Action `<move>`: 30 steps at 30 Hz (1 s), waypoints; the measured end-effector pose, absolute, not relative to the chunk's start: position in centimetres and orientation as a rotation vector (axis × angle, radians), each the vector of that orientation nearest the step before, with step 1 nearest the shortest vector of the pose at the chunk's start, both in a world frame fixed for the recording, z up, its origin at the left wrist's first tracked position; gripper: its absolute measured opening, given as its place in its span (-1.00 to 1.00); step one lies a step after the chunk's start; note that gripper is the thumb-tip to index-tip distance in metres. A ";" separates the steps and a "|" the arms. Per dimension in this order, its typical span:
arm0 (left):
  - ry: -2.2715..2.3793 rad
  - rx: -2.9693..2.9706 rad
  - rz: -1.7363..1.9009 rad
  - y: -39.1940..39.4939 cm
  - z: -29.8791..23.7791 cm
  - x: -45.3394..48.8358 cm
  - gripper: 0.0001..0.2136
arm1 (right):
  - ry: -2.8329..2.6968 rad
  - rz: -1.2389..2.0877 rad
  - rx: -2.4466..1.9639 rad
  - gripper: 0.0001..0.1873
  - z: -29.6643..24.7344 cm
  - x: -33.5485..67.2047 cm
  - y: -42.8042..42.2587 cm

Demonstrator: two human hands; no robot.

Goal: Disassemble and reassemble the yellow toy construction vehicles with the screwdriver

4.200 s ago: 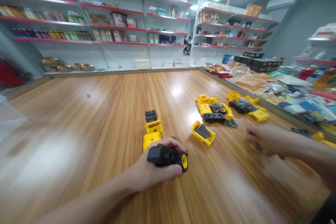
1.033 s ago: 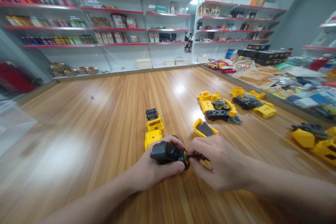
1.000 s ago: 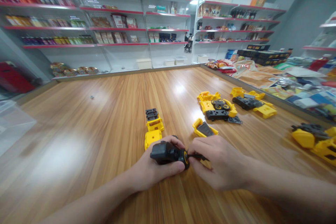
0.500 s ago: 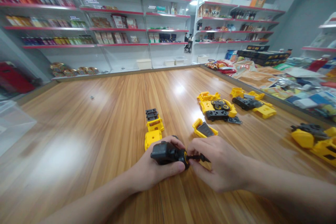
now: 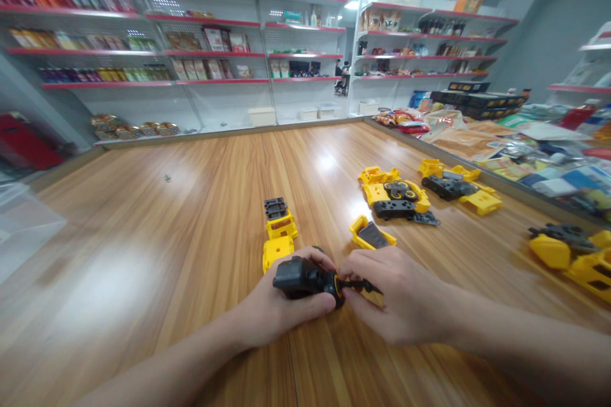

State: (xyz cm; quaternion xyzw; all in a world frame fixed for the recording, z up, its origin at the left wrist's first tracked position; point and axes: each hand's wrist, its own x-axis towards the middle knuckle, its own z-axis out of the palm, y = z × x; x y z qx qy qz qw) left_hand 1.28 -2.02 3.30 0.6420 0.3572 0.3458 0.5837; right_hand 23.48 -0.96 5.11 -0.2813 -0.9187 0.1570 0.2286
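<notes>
My left hand (image 5: 281, 311) is closed around a black toy vehicle chassis (image 5: 298, 276), whose wheel (image 5: 335, 289) with a yellow hub ring faces right. In my right hand (image 5: 391, 296) a small black screwdriver (image 5: 360, 285) is pinched, its tip at the middle of that wheel. Just beyond my left hand lie a yellow toy body part (image 5: 277, 250), a yellow frame piece (image 5: 282, 227) and a dark grey plate (image 5: 275, 208). A yellow dump bed with grey inside (image 5: 371, 234) rests behind my right hand.
Yellow and black toy parts lie in piles at right: one pile (image 5: 398, 194), another (image 5: 458, 187) and a third (image 5: 568, 254). A clear plastic bin (image 5: 28, 222) stands at the left edge. Packaged goods (image 5: 506, 146) line the table's right side. A tiny object (image 5: 167, 178) lies far left.
Both hands stay almost in place, still holding the chassis and screwdriver. The chassis has shifted very slightly left; the other parts have not moved.
</notes>
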 end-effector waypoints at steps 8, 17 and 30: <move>0.845 1.532 0.792 -2.1 3.3 1.2 -0.71 | -2.502 0.408 -0.731 -0.95 5.2 23.5 -0.9; 0.849 1.528 0.790 -2.1 3.4 1.2 -0.71 | -2.499 0.383 -0.739 -0.95 5.2 23.5 -0.9; 0.853 1.576 0.787 -2.0 3.3 1.1 -0.70 | -2.520 0.388 -0.723 -0.94 5.2 23.6 -0.8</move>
